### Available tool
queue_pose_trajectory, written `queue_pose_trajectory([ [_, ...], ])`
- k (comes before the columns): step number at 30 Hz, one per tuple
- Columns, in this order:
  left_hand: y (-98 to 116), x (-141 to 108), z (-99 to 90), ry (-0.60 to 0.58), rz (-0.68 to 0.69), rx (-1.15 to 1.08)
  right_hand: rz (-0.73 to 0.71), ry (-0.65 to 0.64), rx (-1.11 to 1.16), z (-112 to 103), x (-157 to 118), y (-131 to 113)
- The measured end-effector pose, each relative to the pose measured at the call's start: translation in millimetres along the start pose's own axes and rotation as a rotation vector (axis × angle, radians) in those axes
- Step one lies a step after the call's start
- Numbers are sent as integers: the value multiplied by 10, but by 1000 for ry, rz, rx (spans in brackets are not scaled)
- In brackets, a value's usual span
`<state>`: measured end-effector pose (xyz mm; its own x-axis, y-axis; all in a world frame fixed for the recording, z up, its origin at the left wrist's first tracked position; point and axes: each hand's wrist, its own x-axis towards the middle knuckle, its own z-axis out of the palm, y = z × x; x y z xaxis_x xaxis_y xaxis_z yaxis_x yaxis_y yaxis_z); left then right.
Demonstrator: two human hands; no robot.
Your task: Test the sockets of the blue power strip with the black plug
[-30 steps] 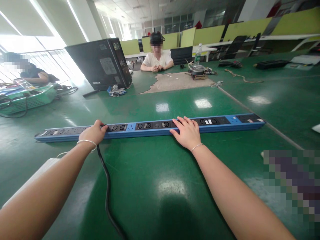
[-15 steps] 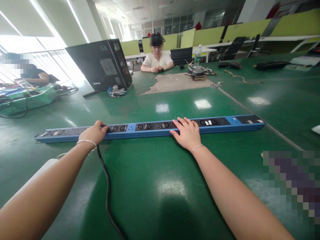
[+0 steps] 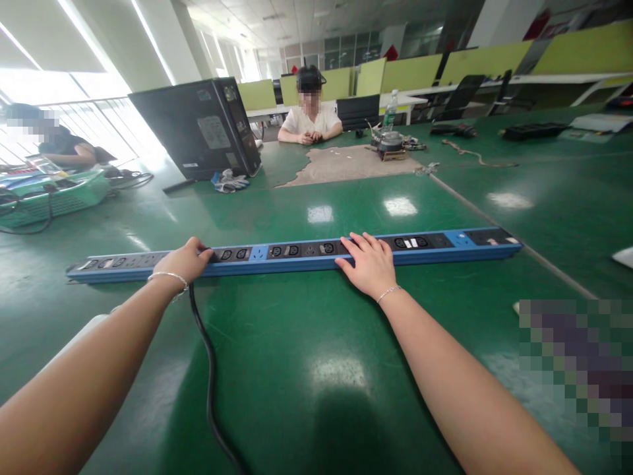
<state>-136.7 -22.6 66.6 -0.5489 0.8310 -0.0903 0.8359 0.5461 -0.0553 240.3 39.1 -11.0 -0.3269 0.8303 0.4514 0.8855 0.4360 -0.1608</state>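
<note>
A long blue power strip (image 3: 316, 264) with black and blue socket sections lies across the green table in front of me. My left hand (image 3: 184, 258) is closed around a black plug (image 3: 204, 253) at the sockets left of the strip's middle. The plug is mostly covered by my fingers, so I cannot tell how far it sits in a socket. From under that hand a black power cord (image 3: 210, 369) runs down toward me. My right hand (image 3: 368, 264) lies on the strip right of its middle, fingers spread over the top and thumb at the near edge.
A black computer case (image 3: 192, 132) stands at the back left, with gloves (image 3: 230, 181) beside it. A green basket (image 3: 64, 201) is at far left. A person (image 3: 310, 119) sits across the table, another at far left. A bottle (image 3: 390, 111) and metal parts (image 3: 390, 142) stand behind.
Almost nothing differs. Both hands keep their places on the plug and the strip; the view has shifted very slightly.
</note>
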Motion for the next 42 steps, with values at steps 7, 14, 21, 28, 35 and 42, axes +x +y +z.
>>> queue_pose_trajectory([
  [7, -27, -15, 13, 17, 16, -14, -8, 15, 13, 5, -3, 5],
  [14, -77, -52, -152, 120, -34, -46, -3, 19, 13, 1, -6, -4],
  [21, -42, -282, -880, 297, -24, -185, 3, 22, 11, 3, -1, -11],
  [28, 629, -542, -645, 121, 135, -325, 1, 4, 8, -12, -1, -13],
  [35, 1278, -593, -389, 39, 279, -417, 11, -11, 23, -17, -1, -14],
  [42, 1683, -609, -254, -44, 346, -448, 12, -5, 41, -31, -5, -22],
])
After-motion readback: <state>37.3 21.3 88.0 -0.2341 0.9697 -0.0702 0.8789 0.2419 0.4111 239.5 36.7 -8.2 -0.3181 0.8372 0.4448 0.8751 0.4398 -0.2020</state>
